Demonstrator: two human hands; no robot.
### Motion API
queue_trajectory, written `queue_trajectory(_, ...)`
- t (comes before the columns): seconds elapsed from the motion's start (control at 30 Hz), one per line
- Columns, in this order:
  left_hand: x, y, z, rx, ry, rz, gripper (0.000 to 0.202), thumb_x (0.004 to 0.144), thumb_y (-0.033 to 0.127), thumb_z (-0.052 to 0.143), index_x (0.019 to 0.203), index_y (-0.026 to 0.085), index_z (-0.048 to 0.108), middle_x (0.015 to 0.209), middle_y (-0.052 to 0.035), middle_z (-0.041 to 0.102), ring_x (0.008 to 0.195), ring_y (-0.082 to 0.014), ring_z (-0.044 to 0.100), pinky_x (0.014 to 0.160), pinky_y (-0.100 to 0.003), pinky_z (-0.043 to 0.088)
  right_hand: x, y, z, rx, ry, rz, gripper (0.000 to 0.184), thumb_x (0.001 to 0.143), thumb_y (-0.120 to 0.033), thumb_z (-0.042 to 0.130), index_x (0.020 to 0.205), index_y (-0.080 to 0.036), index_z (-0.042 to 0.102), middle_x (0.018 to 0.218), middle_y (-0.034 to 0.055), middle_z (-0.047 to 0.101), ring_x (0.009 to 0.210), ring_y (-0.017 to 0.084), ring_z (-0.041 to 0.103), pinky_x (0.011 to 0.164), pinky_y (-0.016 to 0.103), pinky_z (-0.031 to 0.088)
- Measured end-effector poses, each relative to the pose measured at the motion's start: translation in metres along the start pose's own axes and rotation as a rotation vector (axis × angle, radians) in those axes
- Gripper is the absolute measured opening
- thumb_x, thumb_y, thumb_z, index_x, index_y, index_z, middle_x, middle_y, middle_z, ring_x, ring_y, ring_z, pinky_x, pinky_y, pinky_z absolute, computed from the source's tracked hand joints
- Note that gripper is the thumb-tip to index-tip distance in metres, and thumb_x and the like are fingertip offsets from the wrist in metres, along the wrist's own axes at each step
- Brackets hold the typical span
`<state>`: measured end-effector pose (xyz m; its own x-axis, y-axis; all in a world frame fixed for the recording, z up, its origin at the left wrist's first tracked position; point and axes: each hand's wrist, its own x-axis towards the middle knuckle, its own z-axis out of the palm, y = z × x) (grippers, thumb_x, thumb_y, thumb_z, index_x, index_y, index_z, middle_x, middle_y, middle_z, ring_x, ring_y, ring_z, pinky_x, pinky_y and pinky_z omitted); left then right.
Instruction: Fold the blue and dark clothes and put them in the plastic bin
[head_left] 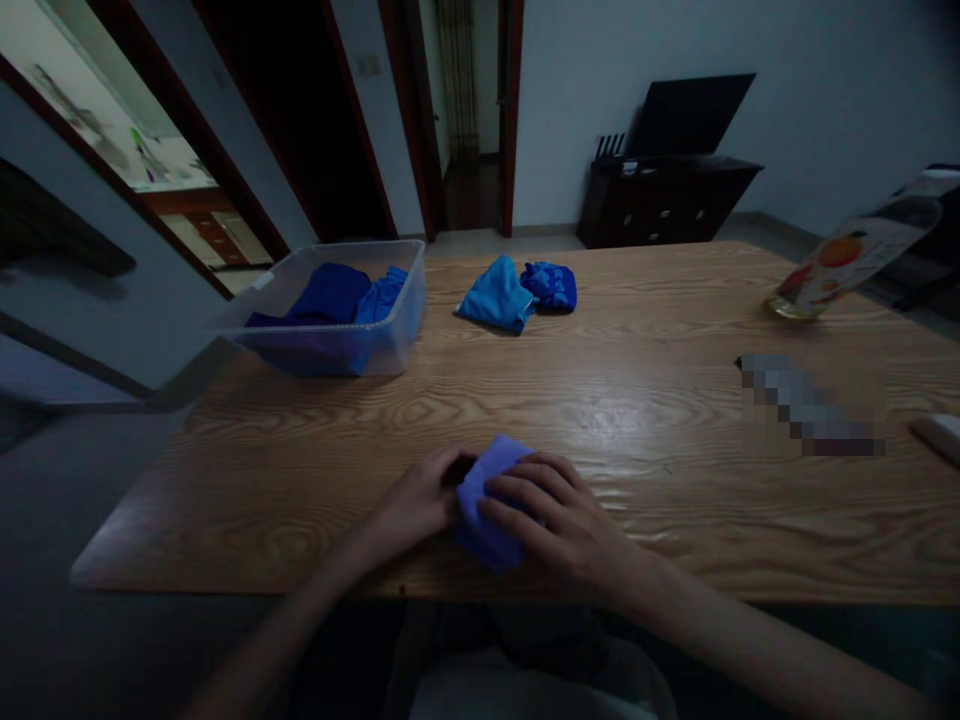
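A folded purple cloth (480,490) is between my two hands near the table's front edge. My right hand (562,515) lies over its right side, fingers curled across the top. At the cloth's left edge, my left hand (431,490) grips it, with some fingertips hidden behind the fabric. Farther back on the table lie a light blue cloth bundle (495,293) and a darker blue patterned one (551,286), touching each other. To their left stands a clear plastic bin (409,320) holding dark blue (330,290) and lighter blue fabric (382,295).
The wooden table (645,380) spreads beneath everything. At its right stand a tilted-looking bottle (840,255) with a fruit label, a pixelated flat object (810,405) and a pale object (941,435) at the frame edge. A television (694,115) sits on a dark cabinet (667,200) beyond.
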<state>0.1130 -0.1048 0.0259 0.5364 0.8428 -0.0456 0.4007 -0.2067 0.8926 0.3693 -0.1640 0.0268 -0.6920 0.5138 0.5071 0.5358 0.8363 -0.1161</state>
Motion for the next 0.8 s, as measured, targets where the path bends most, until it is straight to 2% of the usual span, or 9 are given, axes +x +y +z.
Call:
queue_trajectory(0.13, 0.004, 0.014, -0.015, -0.197, -0.041, -0.148, 0.040, 0.107, 0.040, 0.053, 0.142, 0.025, 0.065, 0.148, -0.0091, 0.068, 0.139, -0.0280, 0.062, 0.118, -0.045, 0.050, -0.005, -0.019, 0.006, 0.057, -0.121, 0.033, 0.064, 0.106, -0.042, 0.064, 0.163, -0.017, 0.048, 0.157, 0.0087, 0.064, 0.149, 0.034, 0.052, 0.133, 0.065, 0.029)
queue_trajectory(0.2, 0.009, 0.020, -0.019, -0.149, -0.080, -0.117, 0.049, 0.106, 0.048, 0.058, 0.151, 0.027, 0.058, 0.156, -0.0088, 0.062, 0.145, -0.0285, 0.058, 0.122, -0.046, 0.046, -0.006, -0.028, 0.007, 0.065, -0.124, 0.025, 0.063, 0.106, -0.038, 0.062, 0.164, -0.017, 0.047, 0.160, 0.0076, 0.062, 0.154, 0.033, 0.048, 0.135, 0.066, 0.024)
queue_trajectory(0.27, 0.014, 0.024, -0.019, -0.056, -0.184, -0.062, 0.060, 0.102, 0.055, 0.067, 0.154, 0.028, 0.056, 0.158, -0.0086, 0.061, 0.144, -0.0296, 0.057, 0.124, -0.047, 0.044, -0.009, -0.032, 0.007, 0.055, -0.102, 0.033, 0.060, 0.105, -0.024, 0.060, 0.163, -0.016, 0.047, 0.160, 0.0082, 0.062, 0.155, 0.031, 0.047, 0.135, 0.067, 0.023)
queue_trajectory(0.4, 0.018, 0.028, -0.016, -0.008, -0.295, -0.071, 0.066, 0.098, 0.065, 0.069, 0.149, 0.024, 0.059, 0.143, -0.0099, 0.069, 0.126, -0.0293, 0.067, 0.109, -0.043, 0.053, -0.028, -0.024, 0.013, 0.102, -0.065, 0.094, 0.065, 0.101, -0.016, 0.062, 0.164, -0.026, 0.049, 0.163, 0.0070, 0.058, 0.156, 0.034, 0.047, 0.131, 0.069, 0.034)
queue_trajectory(0.5, 0.012, 0.032, -0.008, 0.074, -0.220, -0.118, 0.071, 0.087, 0.067, 0.080, 0.141, 0.025, 0.062, 0.136, -0.0093, 0.069, 0.118, -0.0314, 0.068, 0.097, -0.041, 0.057, -0.046, -0.016, 0.026, 0.120, 0.128, 0.203, 0.072, 0.095, -0.014, 0.071, 0.158, -0.043, 0.054, 0.173, 0.0037, 0.042, 0.160, 0.040, 0.039, 0.121, 0.067, 0.052)
queue_trajectory(0.57, 0.005, 0.036, 0.000, 0.150, -0.149, -0.132, 0.073, 0.077, 0.064, 0.089, 0.134, 0.025, 0.064, 0.131, -0.0089, 0.069, 0.113, -0.0326, 0.068, 0.092, -0.041, 0.056, -0.056, -0.015, 0.034, 0.126, 0.194, 0.268, 0.076, 0.092, -0.014, 0.075, 0.156, -0.051, 0.054, 0.178, 0.0003, 0.030, 0.158, 0.042, 0.041, 0.111, 0.061, 0.062)
queue_trajectory(0.63, -0.001, 0.038, 0.008, 0.158, -0.122, -0.120, 0.068, 0.075, 0.057, 0.091, 0.130, 0.026, 0.065, 0.127, -0.0085, 0.068, 0.111, -0.0322, 0.068, 0.090, -0.042, 0.056, -0.061, -0.016, 0.038, 0.130, 0.178, 0.253, 0.078, 0.094, -0.018, 0.074, 0.161, -0.049, 0.047, 0.181, 0.0011, 0.024, 0.155, 0.041, 0.047, 0.108, 0.057, 0.065)
queue_trajectory(0.7, -0.003, 0.040, 0.010, 0.064, -0.122, -0.104, 0.065, 0.078, 0.051, 0.090, 0.132, 0.026, 0.064, 0.128, -0.0093, 0.069, 0.114, -0.0323, 0.068, 0.093, -0.044, 0.057, -0.062, -0.017, 0.036, 0.122, 0.159, 0.235, 0.080, 0.097, -0.024, 0.071, 0.169, -0.038, 0.038, 0.182, 0.0074, 0.021, 0.154, 0.041, 0.048, 0.109, 0.057, 0.064)
queue_trajectory(0.8, 0.000, 0.047, -0.016, -0.209, -0.102, -0.163, 0.076, 0.078, 0.048, 0.090, 0.143, 0.025, 0.057, 0.131, -0.0122, 0.072, 0.119, -0.0331, 0.070, 0.095, -0.045, 0.061, -0.063, -0.013, 0.027, 0.138, 0.161, 0.287, 0.079, 0.099, -0.026, 0.065, 0.171, -0.028, 0.033, 0.181, 0.0126, 0.021, 0.155, 0.043, 0.046, 0.108, 0.057, 0.065)
